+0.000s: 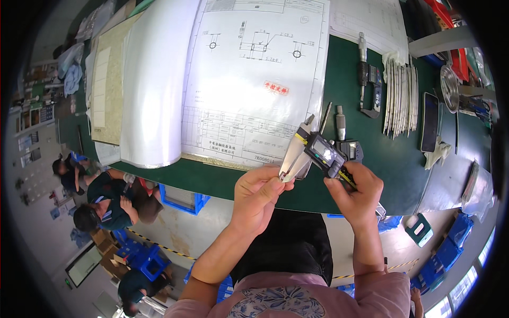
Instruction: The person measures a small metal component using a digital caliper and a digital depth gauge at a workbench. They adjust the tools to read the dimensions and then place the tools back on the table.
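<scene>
In the centre of the frame, the left hand (255, 202) has its thumb and index finger pinched together on a small part (284, 176). This part lies at the very tips of these fingers, by the ends of the long caliper jaws; whether the jaws touch it, I cannot tell. Right of centre, the right hand (360, 195) grasps the digital caliper (324, 152), its fingers curled around the beam. Above them, a drawing sheet (244, 85) lies on the green table (220, 183).
</scene>
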Tool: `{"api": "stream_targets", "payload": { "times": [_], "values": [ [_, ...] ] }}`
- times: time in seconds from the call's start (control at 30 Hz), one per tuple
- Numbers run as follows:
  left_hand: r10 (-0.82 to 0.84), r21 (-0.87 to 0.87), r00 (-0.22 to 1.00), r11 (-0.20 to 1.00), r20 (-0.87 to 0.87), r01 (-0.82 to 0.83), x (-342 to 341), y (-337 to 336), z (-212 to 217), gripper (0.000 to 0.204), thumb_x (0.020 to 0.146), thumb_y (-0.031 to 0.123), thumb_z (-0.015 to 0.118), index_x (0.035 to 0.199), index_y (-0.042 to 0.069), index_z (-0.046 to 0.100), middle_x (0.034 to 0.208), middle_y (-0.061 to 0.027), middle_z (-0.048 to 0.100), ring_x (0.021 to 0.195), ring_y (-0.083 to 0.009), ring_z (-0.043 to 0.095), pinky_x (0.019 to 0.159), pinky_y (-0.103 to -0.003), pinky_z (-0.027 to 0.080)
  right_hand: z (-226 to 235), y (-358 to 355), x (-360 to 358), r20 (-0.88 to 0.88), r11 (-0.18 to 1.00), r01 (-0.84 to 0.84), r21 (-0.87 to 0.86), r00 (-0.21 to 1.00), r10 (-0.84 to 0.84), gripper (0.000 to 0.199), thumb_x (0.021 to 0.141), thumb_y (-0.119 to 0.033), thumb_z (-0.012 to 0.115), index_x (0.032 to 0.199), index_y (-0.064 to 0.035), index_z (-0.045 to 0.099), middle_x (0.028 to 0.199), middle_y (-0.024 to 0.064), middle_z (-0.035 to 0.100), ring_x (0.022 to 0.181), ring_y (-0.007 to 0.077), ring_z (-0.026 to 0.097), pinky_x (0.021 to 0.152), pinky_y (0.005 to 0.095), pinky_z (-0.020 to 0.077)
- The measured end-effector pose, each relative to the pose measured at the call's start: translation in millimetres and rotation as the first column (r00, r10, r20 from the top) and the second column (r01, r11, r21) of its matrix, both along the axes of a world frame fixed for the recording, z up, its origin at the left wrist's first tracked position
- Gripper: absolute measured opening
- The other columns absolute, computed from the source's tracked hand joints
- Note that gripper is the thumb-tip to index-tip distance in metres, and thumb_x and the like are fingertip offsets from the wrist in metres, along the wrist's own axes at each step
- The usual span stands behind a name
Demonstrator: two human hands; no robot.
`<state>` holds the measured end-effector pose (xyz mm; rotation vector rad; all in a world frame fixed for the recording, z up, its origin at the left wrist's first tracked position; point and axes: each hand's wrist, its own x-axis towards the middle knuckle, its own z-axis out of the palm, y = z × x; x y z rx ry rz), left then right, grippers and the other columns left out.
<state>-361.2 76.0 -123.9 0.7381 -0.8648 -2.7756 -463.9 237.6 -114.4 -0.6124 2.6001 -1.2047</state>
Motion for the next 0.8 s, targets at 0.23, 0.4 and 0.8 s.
{"api": "stream_targets", "payload": {
  "times": [0.23,0.4,0.8],
  "values": [
    [-0.043,0.269,0.996,0.961,-0.075,0.062,-4.3,-3.2,-0.5,0.022,0.083,0.010,0.050,0.103,0.000,0.050,0.094,-0.0108,0.056,0.088,-0.0186,0.054,0.079,-0.032,0.044,2.0,0.3,-3.4,-0.157,1.000,-0.006,0.001,0.988,0.006,0.035,0.057,-0.024,0.078,0.074,-0.0032,0.057,0.055,0.0042,0.051,0.039,0.0141,0.045,0.037,0.0241,0.0363],
    [-0.016,0.464,0.998,0.884,-0.066,0.045,-5.0,-1.2,0.5,0.016,0.084,0.012,0.051,0.096,0.002,0.050,0.091,-0.0089,0.054,0.087,-0.0183,0.053,0.078,-0.033,0.044,1.2,-2.3,-5.7,-0.186,1.000,-0.029,-0.006,0.982,0.028,0.034,0.057,-0.024,0.077,0.075,-0.0040,0.057,0.054,0.0030,0.050,0.039,0.0144,0.045,0.037,0.0243,0.0367],
    [-0.020,0.567,0.995,0.821,-0.094,0.070,1.2,-0.5,-5.7,0.014,0.083,0.012,0.054,0.095,0.005,0.051,0.090,-0.0075,0.054,0.087,-0.0188,0.053,0.077,-0.033,0.044,2.7,-5.5,1.1,-0.113,0.998,-0.057,-0.004,0.992,0.056,0.033,0.059,-0.020,0.076,0.080,-0.0031,0.057,0.057,0.0045,0.051,0.039,0.0136,0.045,0.037,0.0233,0.0363]
  ]
}}
